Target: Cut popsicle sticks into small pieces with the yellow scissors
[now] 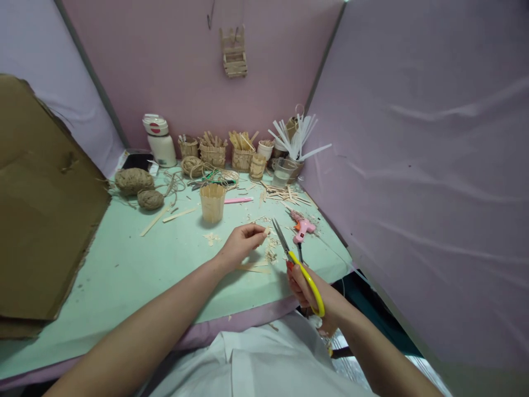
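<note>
Between thumb and fingers my left hand point(243, 246) pinches a small piece of pale wooden strip point(267, 231), whose far end barely shows. My right hand point(303, 286) is closed round the yellow-handled scissors point(289, 251), blades pointing up and away. The blade tips are just right of the wooden piece, and I cannot make out any contact. Below and between the hands lie wood clippings point(271, 251) and flat wooden strips point(254, 268). Beyond my left hand a cup made of wooden slats point(212, 203) stands upright on the table.
A pink glue gun point(303, 227) lies at the right with its cord. Twine balls point(134, 181), a white bottle point(161, 143) and baskets of sticks point(212, 151) line the back. White glue sticks point(295, 138) fan out at back right. Cardboard point(45, 209) stands at the left.
</note>
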`<state>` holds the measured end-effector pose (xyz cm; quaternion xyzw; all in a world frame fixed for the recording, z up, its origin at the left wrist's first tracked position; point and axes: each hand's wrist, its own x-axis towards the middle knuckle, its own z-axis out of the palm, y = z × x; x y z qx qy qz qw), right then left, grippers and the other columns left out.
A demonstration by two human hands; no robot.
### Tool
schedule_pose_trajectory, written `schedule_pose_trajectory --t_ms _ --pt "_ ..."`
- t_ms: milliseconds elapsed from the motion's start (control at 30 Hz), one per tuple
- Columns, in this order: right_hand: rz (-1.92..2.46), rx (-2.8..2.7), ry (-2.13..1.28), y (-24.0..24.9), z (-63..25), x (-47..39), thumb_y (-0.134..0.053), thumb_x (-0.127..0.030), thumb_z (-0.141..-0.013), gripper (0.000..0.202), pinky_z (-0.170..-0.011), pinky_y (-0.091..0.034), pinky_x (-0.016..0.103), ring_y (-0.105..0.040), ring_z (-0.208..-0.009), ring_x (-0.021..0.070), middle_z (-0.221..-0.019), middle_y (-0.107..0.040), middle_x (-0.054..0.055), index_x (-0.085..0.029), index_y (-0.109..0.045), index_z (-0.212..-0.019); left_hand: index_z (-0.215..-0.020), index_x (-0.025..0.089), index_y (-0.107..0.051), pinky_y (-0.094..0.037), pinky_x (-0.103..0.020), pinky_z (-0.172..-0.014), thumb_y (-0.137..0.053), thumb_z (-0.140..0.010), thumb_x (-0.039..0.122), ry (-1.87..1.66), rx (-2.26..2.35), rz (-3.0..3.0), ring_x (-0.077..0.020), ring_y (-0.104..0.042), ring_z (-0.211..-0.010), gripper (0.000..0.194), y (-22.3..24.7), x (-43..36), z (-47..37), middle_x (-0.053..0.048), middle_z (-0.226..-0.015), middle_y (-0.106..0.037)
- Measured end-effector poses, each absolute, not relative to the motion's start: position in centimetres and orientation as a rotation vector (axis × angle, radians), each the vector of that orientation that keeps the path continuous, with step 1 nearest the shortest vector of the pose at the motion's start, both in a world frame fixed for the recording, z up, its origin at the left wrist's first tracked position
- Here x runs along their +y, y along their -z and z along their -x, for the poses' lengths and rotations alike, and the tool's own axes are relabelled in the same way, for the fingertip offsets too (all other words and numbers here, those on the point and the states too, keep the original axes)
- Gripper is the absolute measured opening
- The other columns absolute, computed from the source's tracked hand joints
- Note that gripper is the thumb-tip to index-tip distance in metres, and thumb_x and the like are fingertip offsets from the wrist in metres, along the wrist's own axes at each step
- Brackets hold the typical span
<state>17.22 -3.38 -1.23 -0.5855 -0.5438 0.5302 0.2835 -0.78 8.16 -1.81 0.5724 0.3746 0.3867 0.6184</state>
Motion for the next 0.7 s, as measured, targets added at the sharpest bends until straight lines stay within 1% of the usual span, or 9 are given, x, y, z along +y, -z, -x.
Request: schedule_pose_trajectory --t_ms 67,167,400,700 --pt "1.545 -1.478 -1.439 1.23 -17.33 -3.49 -0.029 -0.078 -0.085 0.056 -0.040 -0.024 0.019 -0.024 -0.046 0.0077 -0.059 -0.030 -0.008 -0.023 -0.036 -0.077 -0.082 0.015 -0.069 -0.032 -0.023 -0.055 -0.067 -0.070 0.039 -0.858 0.856 -1.296 -0.0090 -0.039 -0.057 0.026 1.82 8.10 0.75 0.002 -0.061 -0.050" --pt "1.580 -1.530 -1.406 1.11 -17.42 -3.72 -0.028 -0.075 -0.088 0.054 -0.041 -0.027 0.020 -0.027 -0.047 0.0086 -0.059 -0.033 -0.007 -0.022 -0.037 -0.077 -0.083 0.015 -0.067 -0.033 -0.023 -0.056 -0.067 -0.068 0.039 -0.820 0.849 -1.289 -0.0094 -0.040 -0.057 0.028 1.86 8.02 0.69 0.002 -0.062 -0.050" --pt "1.565 -1.589 -1.358 1.15 -17.53 -3.82 -0.027 -0.076 -0.086 0.056 -0.043 -0.028 0.021 -0.025 -0.050 0.0092 -0.060 -0.031 -0.007 -0.022 -0.039 -0.079 -0.078 0.015 -0.066 -0.032 -0.023 -0.054 -0.068 -0.065 0.042 -0.760 0.844 -1.301 -0.0090 -0.038 -0.054 0.030 1.76 7.94 0.59 0.004 -0.057 -0.046" --pt "1.605 -1.609 -1.336 0.63 -17.60 -3.93 -0.032 -0.070 -0.090 0.051 -0.042 -0.027 0.021 -0.027 -0.051 0.0097 -0.061 -0.034 -0.006 -0.021 -0.046 -0.086 -0.075 0.014 -0.066 -0.029 -0.023 -0.053 -0.070 -0.063 0.036 -0.753 0.829 -1.231 -0.0074 -0.036 -0.051 0.026 1.33 7.81 0.48 0.006 -0.053 -0.044"
